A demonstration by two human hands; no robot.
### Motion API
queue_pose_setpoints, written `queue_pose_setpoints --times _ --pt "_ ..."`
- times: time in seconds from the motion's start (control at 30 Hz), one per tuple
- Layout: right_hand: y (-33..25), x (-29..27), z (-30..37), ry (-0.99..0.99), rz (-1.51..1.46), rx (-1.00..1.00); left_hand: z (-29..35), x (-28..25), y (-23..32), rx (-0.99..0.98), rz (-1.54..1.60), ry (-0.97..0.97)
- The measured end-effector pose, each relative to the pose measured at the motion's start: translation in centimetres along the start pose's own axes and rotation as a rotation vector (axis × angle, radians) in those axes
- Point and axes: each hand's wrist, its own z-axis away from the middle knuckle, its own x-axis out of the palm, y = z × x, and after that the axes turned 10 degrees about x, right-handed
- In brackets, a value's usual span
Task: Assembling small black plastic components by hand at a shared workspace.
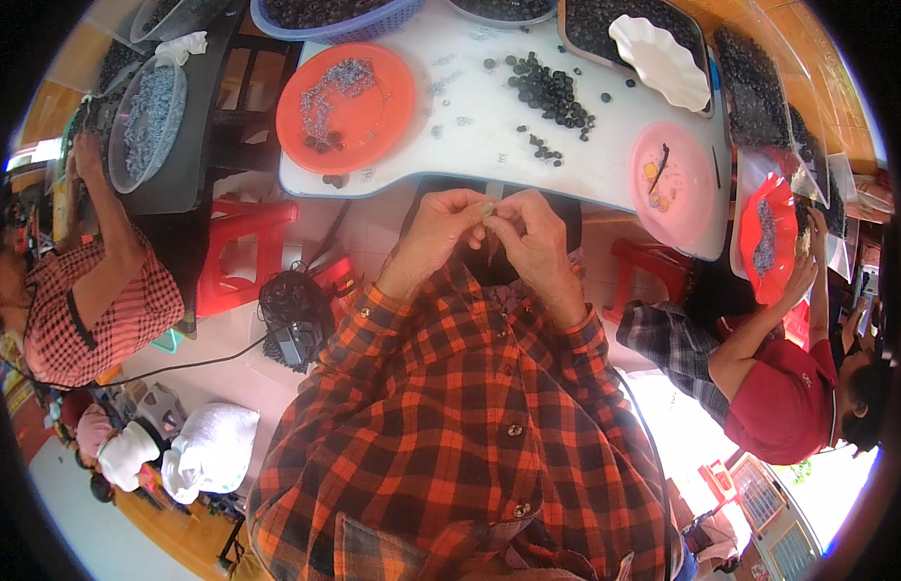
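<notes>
My left hand [445,229] and my right hand [530,238] meet just off the near edge of the white table [421,160]. Thumbs and fingers of both are pinched together, tip to tip. What sits between them is too small to make out. Ahead and to the left, an orange-red plate [305,97] holds small silvery metal pieces [346,76] and a few dark round parts [325,142]. Beyond my right hand lies a loose heap of small black round parts [552,94] on the tabletop. A pink plate [698,179] with a dark thin tool and yellowish bits rests at the table's right end.
Along the far edge stand a blue basket [373,27] and a tray of black parts [591,24], with a white scalloped dish [659,60] on the tray. Co-workers sit left [111,300] and right [775,397]. Red stools [239,257] flank me; a black cable [194,366] crosses left.
</notes>
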Motion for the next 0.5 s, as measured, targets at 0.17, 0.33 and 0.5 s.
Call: queue_pose_setpoints --times 0.17,0.33,0.5 --pt "0.4 -0.2 0.1 -0.029 -0.008 0.015 -0.3 -0.1 -0.2 -0.016 -0.008 -0.014" --pt "0.1 -0.9 -0.1 -0.055 0.014 0.06 -0.4 0.0 -0.3 0.007 -0.027 0.007" --pt "1.1 -1.8 -0.5 0.031 0.031 0.096 -0.6 -0.6 0.1 0.058 0.015 0.101"
